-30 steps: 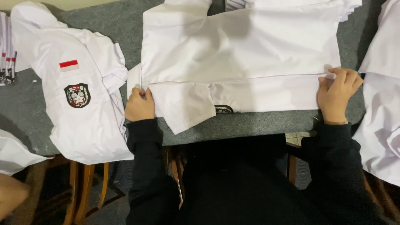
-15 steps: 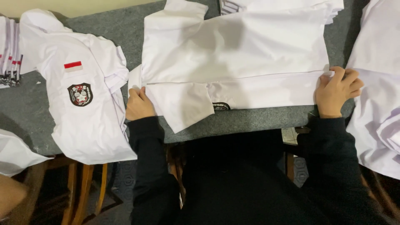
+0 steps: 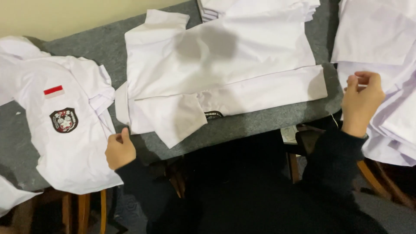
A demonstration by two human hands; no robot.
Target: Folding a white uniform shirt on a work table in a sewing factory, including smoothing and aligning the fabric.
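Shirts cover most of a grey worktop [image 3: 260, 123] in the head view, the only view here. At the centre lies a folded white shirt [image 3: 216, 73], its collar end toward 9 o'clock and its lower edge running along the worktop's near side; a short sleeve [image 3: 177, 121] sticks out of it toward 6 o'clock, with a small dark badge [image 3: 213, 115] peeking from under the fold just beside that sleeve.

At 8 o'clock from the folded shirt is the left hand [image 3: 120, 150], in a dark sleeve. It rests at the worktop's near edge, between the folded shirt and a second white shirt [image 3: 69, 143] that lies spread at 9 o'clock. Its fingers are curled loosely and grasp nothing; whether they touch either shirt cannot be told. The second shirt carries a red-and-white patch [image 3: 53, 91] and a dark round emblem [image 3: 63, 120] below it.

At 3 o'clock the right hand [image 3: 362, 99] is lifted clear of the folded shirt, fingers bent inward with the tips together, holding nothing that can be seen. Behind it lies a pile of white cloth [image 3: 381, 39], and another stack [image 3: 260, 6] sits at 12 o'clock.
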